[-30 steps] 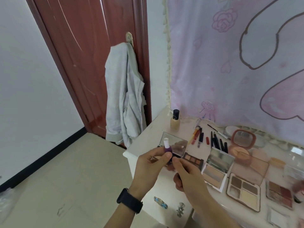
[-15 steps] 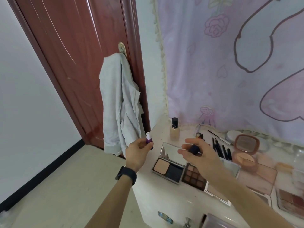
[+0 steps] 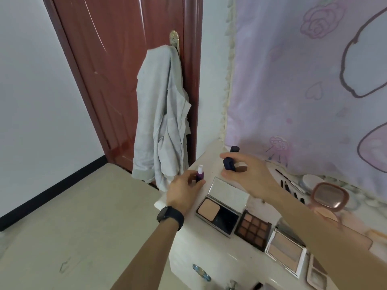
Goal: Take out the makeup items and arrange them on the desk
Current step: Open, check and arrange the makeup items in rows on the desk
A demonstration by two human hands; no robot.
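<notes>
Since a second ago, when they met over the near part of the counter, my left grip and right grip have parted and gone out to its far left corner. My left grip curls its fingers and thumb round a small purple bottle, which is upright with its white neck bare. It is at the counter's left edge, but I cannot tell whether its base touches the top. My right grip pinches the dark cap between thumb and fingers. The cap is right of the bottle and apart from it, just in front of a foundation bottle whose dark top shows behind my fingers. On my left wrist is a black watch.

Nearer than my grips, an open powder compact lies on the white counter with its mirrored lid raised. Just beside it on the right is a brown nine-pan eyeshadow palette, then a pale open palette nearer still. Far right, a pink mirror compact stands open, with dark pencils between it and my right forearm.

Behind the counter hangs a pink flowered cloth. To the left is a red-brown door, and a pale grey garment droops from its brass handle. Left of the door are a white wall and a black skirting above the beige floor.
</notes>
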